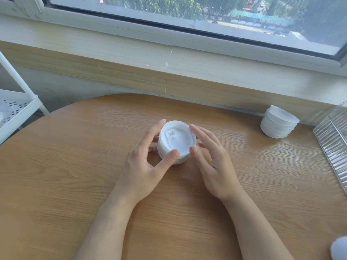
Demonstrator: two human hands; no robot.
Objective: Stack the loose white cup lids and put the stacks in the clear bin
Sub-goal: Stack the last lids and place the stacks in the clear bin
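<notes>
Nearest the camera, two bare forearms reach in over the near edge of the table [56,184], and a blurred white shape sits at its near right corner (too cut off to name). The left hand [142,164] pinches the stack of lids [177,141] between thumb and curled fingers; the right hand [212,162] cups the other side, fingers straight and together, thumb tip on the rim. Probably both are squaring the stack so the lids nest evenly. It stands upright mid-table, white, ridged down the side, a small rectangular tab moulded in the top lid. A second stack [277,121] waits near the far right edge, beside the ribbed clear bin [332,139].
</notes>
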